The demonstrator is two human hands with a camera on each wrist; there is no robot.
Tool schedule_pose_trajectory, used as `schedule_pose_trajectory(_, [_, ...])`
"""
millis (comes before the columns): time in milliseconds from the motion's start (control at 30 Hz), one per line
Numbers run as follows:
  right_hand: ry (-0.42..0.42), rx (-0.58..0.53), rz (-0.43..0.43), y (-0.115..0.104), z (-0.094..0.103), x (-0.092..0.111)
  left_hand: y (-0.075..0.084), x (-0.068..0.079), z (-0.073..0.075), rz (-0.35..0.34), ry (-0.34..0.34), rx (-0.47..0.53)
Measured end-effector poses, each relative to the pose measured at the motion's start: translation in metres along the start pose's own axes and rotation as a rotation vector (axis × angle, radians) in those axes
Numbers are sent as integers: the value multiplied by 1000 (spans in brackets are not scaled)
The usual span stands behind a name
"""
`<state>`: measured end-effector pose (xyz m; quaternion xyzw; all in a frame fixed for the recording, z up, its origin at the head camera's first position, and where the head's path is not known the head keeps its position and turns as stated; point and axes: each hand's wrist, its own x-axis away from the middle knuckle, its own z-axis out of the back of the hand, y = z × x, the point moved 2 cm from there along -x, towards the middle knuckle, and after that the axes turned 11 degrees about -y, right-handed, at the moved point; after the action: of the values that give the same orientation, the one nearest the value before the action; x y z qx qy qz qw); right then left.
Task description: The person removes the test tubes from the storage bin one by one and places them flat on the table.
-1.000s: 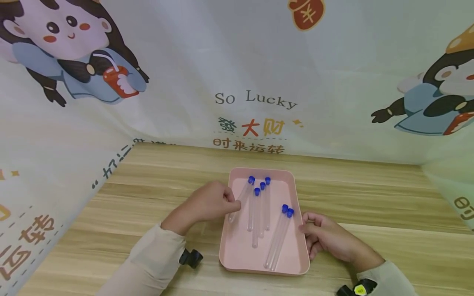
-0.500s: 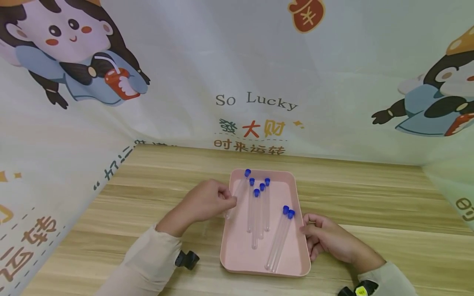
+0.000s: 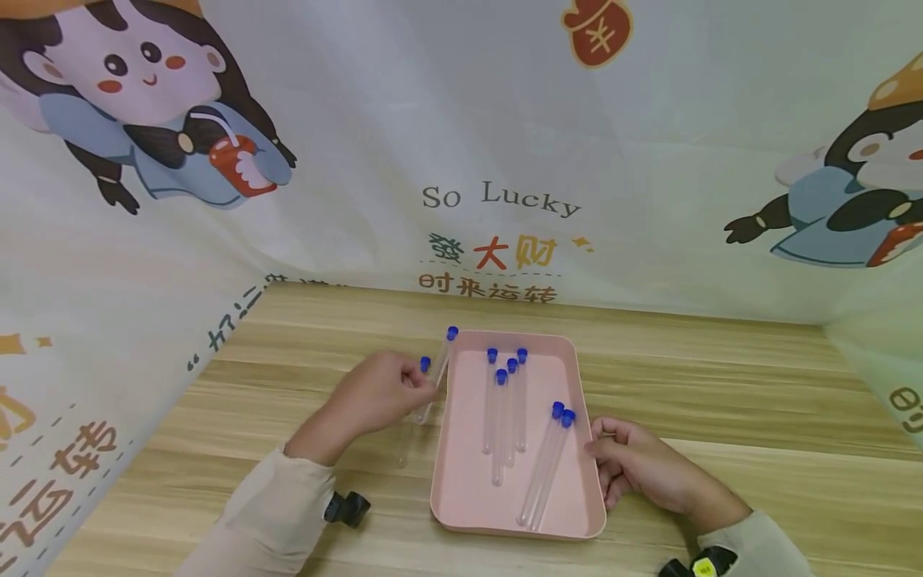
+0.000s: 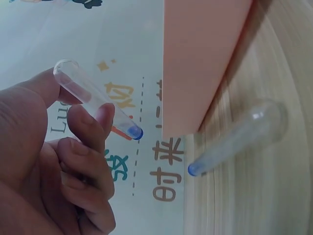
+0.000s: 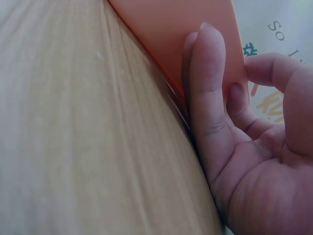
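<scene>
My left hand (image 3: 371,394) pinches a clear test tube (image 3: 441,365) with a blue cap between thumb and fingertips, just outside the left wall of a pink tray (image 3: 461,497). In the left wrist view the held test tube (image 4: 100,103) slants with its cap pointing away from the hand. Another blue-capped test tube (image 4: 239,139) lies on the table beside the tray, partly behind the left hand in the head view. My right hand (image 3: 642,465) holds the tray's right side, thumb at the rim and fingers against the outer wall.
Inside the tray, several capped test tubes (image 3: 502,425) lie together near the middle, and two more test tubes (image 3: 544,473) lie side by side at the right. Behind the wooden table (image 3: 721,385) hangs a printed cloth (image 3: 685,160), which also closes off both sides.
My left hand has lifted one test tube out of the tray and moved left over the wall with it. The tube on the table has come into view. The right hand stays put.
</scene>
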<state>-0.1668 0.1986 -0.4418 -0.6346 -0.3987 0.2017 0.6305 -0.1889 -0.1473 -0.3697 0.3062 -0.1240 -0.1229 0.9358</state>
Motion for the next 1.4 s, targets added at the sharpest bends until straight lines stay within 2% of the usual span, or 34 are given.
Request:
schedule_pose_trajectory(433, [6, 2, -1, 3, 3, -1, -19, 8, 2, 86, 26, -69])
schedule_pose_trajectory(833, [9, 2, -2, 3, 3, -1, -31, 14, 1, 136, 47, -152])
schedule_pose_trajectory(1400, [18, 10, 2, 2, 2, -1, -37, 18, -5, 152, -28, -232])
